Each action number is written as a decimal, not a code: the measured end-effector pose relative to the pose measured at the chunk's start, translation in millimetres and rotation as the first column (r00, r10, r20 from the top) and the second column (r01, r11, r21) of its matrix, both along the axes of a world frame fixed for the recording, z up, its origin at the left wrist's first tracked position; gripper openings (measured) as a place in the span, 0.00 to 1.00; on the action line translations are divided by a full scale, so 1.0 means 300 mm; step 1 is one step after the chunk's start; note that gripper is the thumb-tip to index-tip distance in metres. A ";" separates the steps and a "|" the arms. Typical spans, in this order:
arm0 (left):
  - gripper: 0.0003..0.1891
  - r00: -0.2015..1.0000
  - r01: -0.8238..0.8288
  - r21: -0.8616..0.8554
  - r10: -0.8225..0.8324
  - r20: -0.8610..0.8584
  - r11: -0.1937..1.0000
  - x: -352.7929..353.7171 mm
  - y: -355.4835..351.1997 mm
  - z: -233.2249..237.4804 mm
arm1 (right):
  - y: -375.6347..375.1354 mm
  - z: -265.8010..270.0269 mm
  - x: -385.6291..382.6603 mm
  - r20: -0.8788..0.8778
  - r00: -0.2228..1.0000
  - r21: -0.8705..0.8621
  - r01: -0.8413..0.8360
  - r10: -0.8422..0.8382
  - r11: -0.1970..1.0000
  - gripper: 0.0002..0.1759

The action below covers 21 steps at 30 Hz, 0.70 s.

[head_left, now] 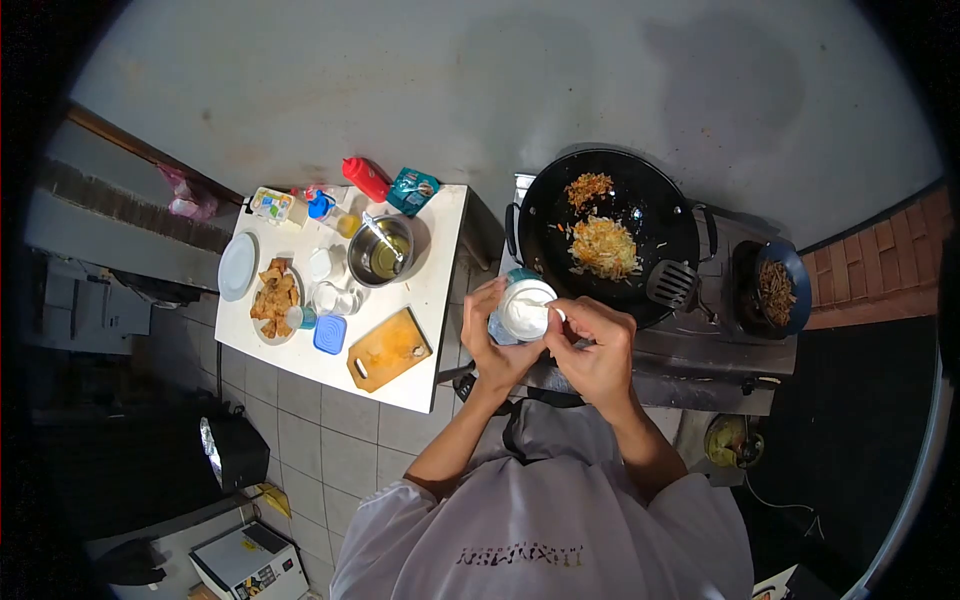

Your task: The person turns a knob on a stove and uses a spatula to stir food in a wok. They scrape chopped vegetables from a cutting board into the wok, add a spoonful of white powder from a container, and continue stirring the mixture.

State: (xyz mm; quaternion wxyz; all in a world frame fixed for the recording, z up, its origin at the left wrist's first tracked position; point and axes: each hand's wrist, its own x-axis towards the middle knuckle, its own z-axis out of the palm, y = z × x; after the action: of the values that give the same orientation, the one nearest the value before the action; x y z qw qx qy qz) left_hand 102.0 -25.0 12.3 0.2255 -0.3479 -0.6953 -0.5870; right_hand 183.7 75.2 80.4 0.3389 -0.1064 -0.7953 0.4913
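Note:
Wrapped round a small round container (526, 310) of white contents, my left hand (490, 325) holds it in front of my chest. The fingertips of my right hand (592, 340) pinch a small white spoon-like piece (552, 312) at the container's right side; its far end is hard to make out. Just beyond my hands is a large black wok (650, 215) with shredded food (603, 248) and a smaller browned heap (588, 190). A slotted spatula (672, 284) rests at the wok's near right side.
On the stove's right stands a small pan (798, 290) of brown strips. The white table (390, 300) at left bears a steel bowl (365, 262), an orange cutting board (385, 352), a blue lid (330, 334), a plate of fried pieces (275, 300) and a red bottle (366, 178).

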 end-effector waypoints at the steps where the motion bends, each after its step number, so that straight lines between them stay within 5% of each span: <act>1: 0.31 1.000 0.000 0.000 0.000 -0.002 1.000 0.001 0.004 0.001 | 0.002 -0.002 0.003 -0.006 1.000 -0.028 -0.005 0.005 1.000 0.05; 14: 0.34 1.000 -0.003 0.001 0.003 -0.002 1.000 0.028 0.040 0.006 | 0.030 -0.054 0.053 0.005 1.000 -0.343 -0.005 0.007 0.939 0.04; 21: 0.34 1.000 0.014 0.004 -0.014 -0.008 1.000 0.034 0.045 -0.001 | 0.038 -0.056 0.068 -0.004 0.998 -0.376 -0.065 0.068 0.924 0.03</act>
State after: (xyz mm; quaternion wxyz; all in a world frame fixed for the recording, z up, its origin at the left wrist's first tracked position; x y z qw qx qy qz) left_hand 112.2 -11.3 12.1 0.2251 -0.3547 -0.6908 -0.5885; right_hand 204.1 86.5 63.5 0.2918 -0.1445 -0.6911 0.6452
